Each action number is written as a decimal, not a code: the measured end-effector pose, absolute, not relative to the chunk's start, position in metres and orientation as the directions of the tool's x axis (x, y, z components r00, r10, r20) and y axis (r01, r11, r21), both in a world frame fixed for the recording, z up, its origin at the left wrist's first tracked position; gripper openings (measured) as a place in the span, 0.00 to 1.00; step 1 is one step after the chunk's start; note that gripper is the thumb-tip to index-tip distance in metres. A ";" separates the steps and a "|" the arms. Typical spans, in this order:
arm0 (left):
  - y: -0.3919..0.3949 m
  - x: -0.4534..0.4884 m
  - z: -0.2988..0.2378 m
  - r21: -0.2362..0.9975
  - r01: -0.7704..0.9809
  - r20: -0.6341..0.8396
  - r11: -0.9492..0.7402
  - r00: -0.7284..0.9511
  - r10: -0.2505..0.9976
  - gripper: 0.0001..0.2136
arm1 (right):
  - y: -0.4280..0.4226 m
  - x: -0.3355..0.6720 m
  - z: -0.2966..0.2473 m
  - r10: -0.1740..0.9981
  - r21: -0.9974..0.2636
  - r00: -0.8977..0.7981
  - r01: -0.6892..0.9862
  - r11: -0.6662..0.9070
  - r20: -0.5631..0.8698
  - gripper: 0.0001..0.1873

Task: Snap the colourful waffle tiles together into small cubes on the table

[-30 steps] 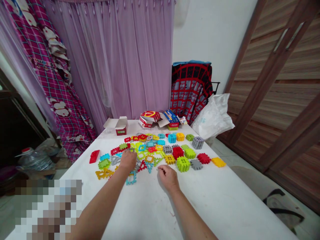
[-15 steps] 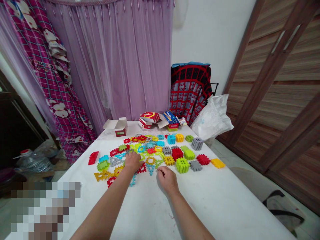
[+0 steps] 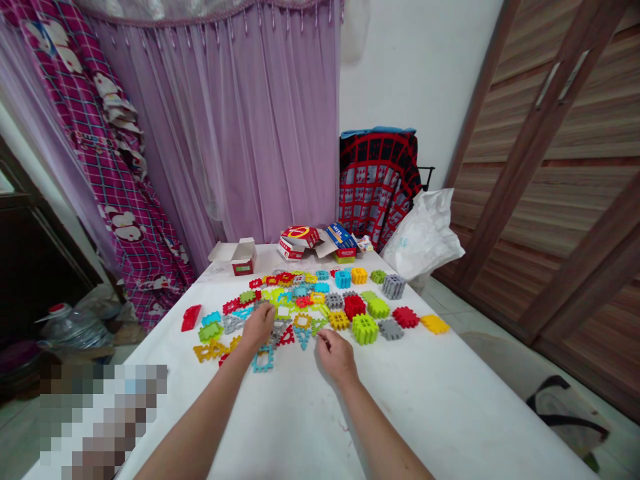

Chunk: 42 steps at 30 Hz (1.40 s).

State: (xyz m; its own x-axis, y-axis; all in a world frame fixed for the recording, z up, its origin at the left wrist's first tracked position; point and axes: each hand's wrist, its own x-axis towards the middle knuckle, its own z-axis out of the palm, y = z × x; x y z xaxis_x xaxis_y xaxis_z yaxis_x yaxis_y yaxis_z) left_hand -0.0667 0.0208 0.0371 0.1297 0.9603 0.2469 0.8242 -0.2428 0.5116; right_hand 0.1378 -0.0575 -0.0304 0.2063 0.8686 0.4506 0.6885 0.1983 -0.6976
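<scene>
Many flat, toothed plastic building tiles [image 3: 300, 303] in red, yellow, green, blue and grey lie spread over a white table [image 3: 440, 407]. Several assembled cubes sit among them, such as a green cube [image 3: 365, 328] and a red cube [image 3: 355, 305]. My left hand [image 3: 259, 327] rests palm down on the tiles at the near left of the pile, fingers curled over pieces I cannot make out. My right hand [image 3: 336, 353] lies on the bare table just in front of the pile, fingers curled loosely, beside a blue triangle tile [image 3: 302, 335]. A blue square tile [image 3: 263, 361] lies below my left wrist.
Small cardboard boxes [image 3: 315, 240] and an open box [image 3: 239, 255] stand at the table's far edge. A white plastic bag [image 3: 425, 233] hangs off the far right corner. A red piece [image 3: 191, 317] lies apart at left. Purple curtains and a wooden door surround the table.
My left hand has shifted a little over the near tiles, first right, then back toward me. My right hand has barely moved. The view has tilted slightly.
</scene>
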 end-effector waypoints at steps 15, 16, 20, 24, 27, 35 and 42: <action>-0.009 -0.045 0.017 0.780 0.538 0.159 -0.318 0.322 0.933 0.13 | -0.064 0.134 -0.028 0.793 -0.632 0.071 0.649 0.424 0.605 0.24; -0.009 -0.044 0.016 0.785 0.529 0.159 -0.324 0.332 0.930 0.13 | -0.063 0.134 -0.028 0.806 -0.658 0.085 0.631 0.411 0.585 0.21; -0.009 -0.036 0.011 0.800 0.503 0.147 -0.326 0.362 0.921 0.14 | -0.059 0.137 -0.029 0.863 -0.780 0.180 0.541 0.314 0.472 0.13; -0.009 -0.032 0.008 0.812 0.500 0.126 -0.301 0.353 0.927 0.18 | -0.056 0.140 -0.030 0.856 -0.833 0.272 0.479 0.275 0.439 0.14; -0.008 -0.037 0.016 0.798 0.523 0.146 -0.301 0.317 0.937 0.20 | -0.055 0.141 -0.031 0.852 -0.865 0.327 0.436 0.249 0.410 0.15; -0.018 -0.032 0.037 0.827 0.519 0.113 -0.215 0.222 0.969 0.11 | -0.054 0.143 -0.035 0.915 -0.928 0.255 0.286 0.238 0.313 0.14; -0.025 -0.020 0.020 0.912 0.410 -0.066 0.003 0.139 0.988 0.19 | -0.071 0.137 -0.027 0.903 -0.912 0.236 0.294 0.285 0.358 0.21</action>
State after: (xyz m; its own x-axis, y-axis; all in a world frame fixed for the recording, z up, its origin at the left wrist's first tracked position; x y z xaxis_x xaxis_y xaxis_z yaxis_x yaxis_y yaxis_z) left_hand -0.0196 -0.0249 0.0204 0.1387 0.9882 -0.0656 0.4104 0.0029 0.9119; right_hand 0.1368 -0.0706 -0.0275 0.2356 0.9034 0.3582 0.2940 0.2851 -0.9123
